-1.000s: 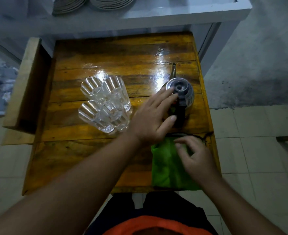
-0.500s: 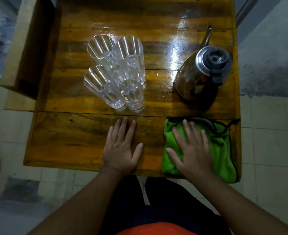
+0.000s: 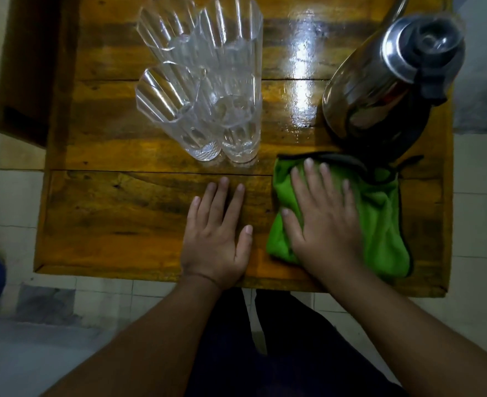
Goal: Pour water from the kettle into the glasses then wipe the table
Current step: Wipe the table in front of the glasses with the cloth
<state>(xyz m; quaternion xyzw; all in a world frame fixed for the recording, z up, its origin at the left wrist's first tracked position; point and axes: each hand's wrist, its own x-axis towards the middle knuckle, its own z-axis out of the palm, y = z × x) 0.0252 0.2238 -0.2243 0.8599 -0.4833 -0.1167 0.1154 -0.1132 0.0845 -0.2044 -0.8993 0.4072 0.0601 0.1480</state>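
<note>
Several clear ribbed glasses (image 3: 208, 90) stand bunched together at the middle left of the wooden table (image 3: 116, 207). A shiny steel kettle (image 3: 380, 84) with a dark lid stands at the right, its spout pointing away. A folded green cloth (image 3: 382, 224) lies at the near right, just in front of the kettle. My right hand (image 3: 322, 224) lies flat on the cloth with fingers spread. My left hand (image 3: 216, 239) rests flat on the bare wood beside the cloth, below the glasses, holding nothing.
A wet glare (image 3: 302, 70) shines on the wood between glasses and kettle. A wooden bench or chair (image 3: 21, 81) stands against the table's left side. Tiled floor (image 3: 480, 210) surrounds the table; my dark-clothed legs are below its near edge.
My left hand came off the kettle and settled flat on the table. My right hand flattened onto the cloth. The view moved in closer over the table.
</note>
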